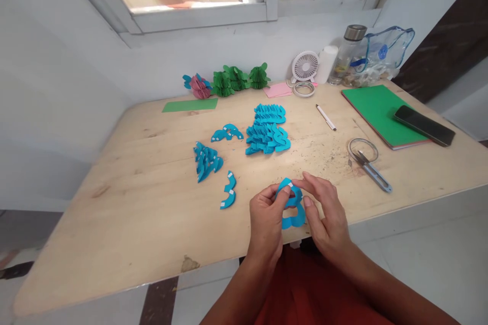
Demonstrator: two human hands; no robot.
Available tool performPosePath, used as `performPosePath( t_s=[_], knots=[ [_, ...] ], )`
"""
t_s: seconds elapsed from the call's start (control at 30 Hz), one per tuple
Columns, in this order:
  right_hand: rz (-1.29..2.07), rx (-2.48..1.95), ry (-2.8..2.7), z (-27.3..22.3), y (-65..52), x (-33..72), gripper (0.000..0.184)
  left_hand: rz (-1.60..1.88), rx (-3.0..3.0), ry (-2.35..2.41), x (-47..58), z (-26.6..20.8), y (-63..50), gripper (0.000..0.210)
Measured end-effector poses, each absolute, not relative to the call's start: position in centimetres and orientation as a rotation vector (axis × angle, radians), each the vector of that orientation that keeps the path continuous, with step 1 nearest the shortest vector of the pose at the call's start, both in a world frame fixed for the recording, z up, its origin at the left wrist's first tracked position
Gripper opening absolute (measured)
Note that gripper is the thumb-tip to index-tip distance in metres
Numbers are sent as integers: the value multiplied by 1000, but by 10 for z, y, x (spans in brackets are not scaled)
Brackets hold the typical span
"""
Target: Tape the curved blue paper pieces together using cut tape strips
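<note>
My left hand (269, 218) pinches a blue scalloped paper cut-out (295, 219) between thumb and fingers, over the table's front edge. A small white patch shows on the cut-out near my left thumb. At its right side is my right hand (326, 213), thumb and forefinger apart, their tips at or very near the paper's edge. To the left lie a blue scalloped strip with white patches (230, 198), a fanned blue paper stack (208, 160) and an arched blue piece (229, 131). Beyond my hands sits a larger pile of blue cut-outs (267, 137).
Thread snips (375, 172) touch a tape ring (362, 150) on the right. Behind are a pen (326, 117), green paper sheets (381, 114) with a phone (423, 124), a small fan (305, 66), a bottle (345, 56) and green paper ornaments (236, 78) by the wall.
</note>
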State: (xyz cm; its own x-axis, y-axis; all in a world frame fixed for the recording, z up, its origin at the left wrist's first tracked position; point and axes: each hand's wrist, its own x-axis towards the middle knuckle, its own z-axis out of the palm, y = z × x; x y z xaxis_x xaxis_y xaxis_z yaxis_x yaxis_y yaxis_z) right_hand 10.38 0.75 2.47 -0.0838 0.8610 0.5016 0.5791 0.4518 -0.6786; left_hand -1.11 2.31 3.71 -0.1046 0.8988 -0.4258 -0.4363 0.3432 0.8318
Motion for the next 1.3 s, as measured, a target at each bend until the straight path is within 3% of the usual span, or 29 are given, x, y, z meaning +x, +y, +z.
performPosePath(
  t_s=[0.6,1.3],
  knots=[
    [1233,-1205,-1106,29,22,115,34,1139,724,1327,0,38,23,12],
    [1051,-1187,-1465,30,7,102,27,1266,618,1278,-14,30,27,14]
  ],
)
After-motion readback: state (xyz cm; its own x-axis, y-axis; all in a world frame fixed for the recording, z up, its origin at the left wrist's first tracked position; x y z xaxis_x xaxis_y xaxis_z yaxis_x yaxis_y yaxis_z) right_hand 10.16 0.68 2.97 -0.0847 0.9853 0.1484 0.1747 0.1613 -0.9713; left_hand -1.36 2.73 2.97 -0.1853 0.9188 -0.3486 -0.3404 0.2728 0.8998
